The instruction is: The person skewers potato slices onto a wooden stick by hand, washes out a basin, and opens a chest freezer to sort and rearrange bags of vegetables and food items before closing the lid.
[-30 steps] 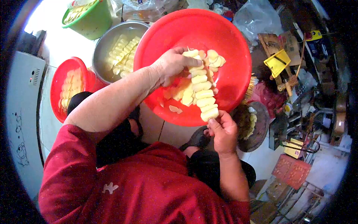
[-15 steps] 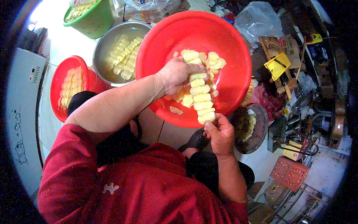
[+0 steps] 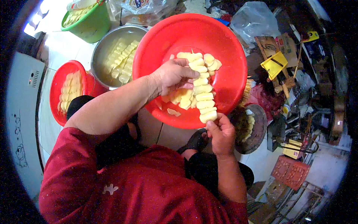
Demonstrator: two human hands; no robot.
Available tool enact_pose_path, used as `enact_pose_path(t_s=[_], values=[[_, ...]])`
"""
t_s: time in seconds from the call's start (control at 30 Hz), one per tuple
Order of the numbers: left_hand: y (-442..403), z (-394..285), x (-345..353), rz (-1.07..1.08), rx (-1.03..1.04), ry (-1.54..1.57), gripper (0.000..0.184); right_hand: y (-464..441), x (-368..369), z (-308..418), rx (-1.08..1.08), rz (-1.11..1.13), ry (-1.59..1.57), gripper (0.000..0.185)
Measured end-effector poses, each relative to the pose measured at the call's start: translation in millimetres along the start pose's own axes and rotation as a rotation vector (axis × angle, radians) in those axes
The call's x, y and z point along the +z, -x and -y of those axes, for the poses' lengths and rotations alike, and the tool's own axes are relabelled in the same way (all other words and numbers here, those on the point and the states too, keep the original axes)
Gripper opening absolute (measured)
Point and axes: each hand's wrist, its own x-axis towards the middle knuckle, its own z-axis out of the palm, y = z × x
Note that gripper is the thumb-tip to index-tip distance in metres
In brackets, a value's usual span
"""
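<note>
A skewer of pale yellow slices [image 3: 203, 96], which look like potato, slants over the large red basin [image 3: 156, 41]. Its thin stick tip pokes out at the far end. My left hand [image 3: 175, 76] is closed around the upper part of the row, thumb lying on top of the slices. At the near end, my right hand [image 3: 222, 132] pinches the last slice or the stick's end between thumb and finger; the exact grip is hidden. Loose slices [image 3: 212, 62] lie in the basin beneath and beside the skewer.
Left of the basin, a metal bowl [image 3: 99, 56] holds skewered slices in liquid. Further skewers fill a smaller red bucket [image 3: 55, 93] and a green bucket [image 3: 89, 28]. At right are a dark round pan [image 3: 257, 130], a yellow dustpan [image 3: 274, 65] and a plastic bag [image 3: 257, 22].
My left hand has shifted slightly down and left along with the skewer's upper part. Both hands keep their hold, and the view has shifted a little.
</note>
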Motion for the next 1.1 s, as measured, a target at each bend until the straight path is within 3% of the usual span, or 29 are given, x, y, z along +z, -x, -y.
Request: enact_pose_path(t_s=[0.1,0.33,0.4,0.63,0.7,0.8,1.1], values=[[-0.5,4.8,2.6,0.105,0.057,0.089,0.026,0.7,1.0,0.4,0.013,0.008,0.013,0.017],[3.4,2.3,7.1,0.057,0.06,0.04,0.028,1.5,0.2,0.4,0.047,0.039,-0.014,0.016],[-0.8,2.6,5.1,0.033,0.073,-0.017,0.039,1.0,0.7,1.7,0.039,0.041,0.001,0.016],[12.6,0.1,20.4,0.002,0.037,-0.03,0.032,0.5,2.3,0.4,0.027,0.01,-0.002,0.014],[9.5,12.8,21.4,0.106,0.102,0.143,0.033,1.0,2.5,-1.9,0.018,0.023,0.022,0.014],[14.3,21.0,24.7,0.052,0.032,0.237,0.037,1.8,5.6,-4.9,-0.001,0.038,0.065,0.014],[18.4,17.7,28.5,0.032,0.038,0.219,0.03,-0.2,7.7,-1.9,-0.066,0.049,0.138,0.016]])
